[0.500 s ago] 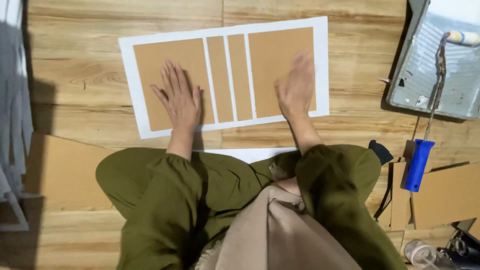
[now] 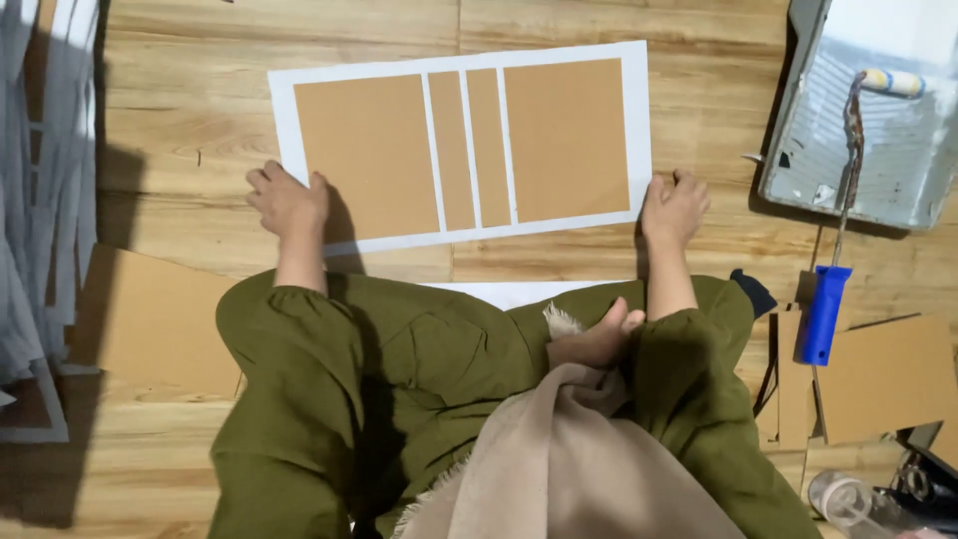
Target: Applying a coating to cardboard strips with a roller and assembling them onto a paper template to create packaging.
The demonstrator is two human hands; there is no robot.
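Two hands grip the near corners of a white-bordered brown panel (image 2: 461, 148) lying flat on the wooden floor (image 2: 180, 130): the left hand (image 2: 287, 200) is curled around the near-left corner and the right hand (image 2: 675, 206) is curled around the near-right corner, fingers apparently tucked beneath the edge, though how far under they reach cannot be seen. The panel lies just beyond the person's crossed legs in olive trousers (image 2: 399, 369), its brown face split by three thin white stripes into two wide fields and two narrow ones. Judging by the grip, the step in hand looks like lifting or shifting the panel off the floor; doing so would call for both hands to rise evenly so that the sheet neither bends nor scrapes. To the far right sits a grey paint tray (image 2: 798, 150) with a small roller (image 2: 893, 82) resting in it, the blue handle (image 2: 824, 312) pointing near. Plain brown boards lie on the floor at the near left (image 2: 150, 319) and near right (image 2: 883, 374), and pale strips (image 2: 40, 200) are heaped along the left edge. A beige fringed cloth (image 2: 569, 469) covers the lap.
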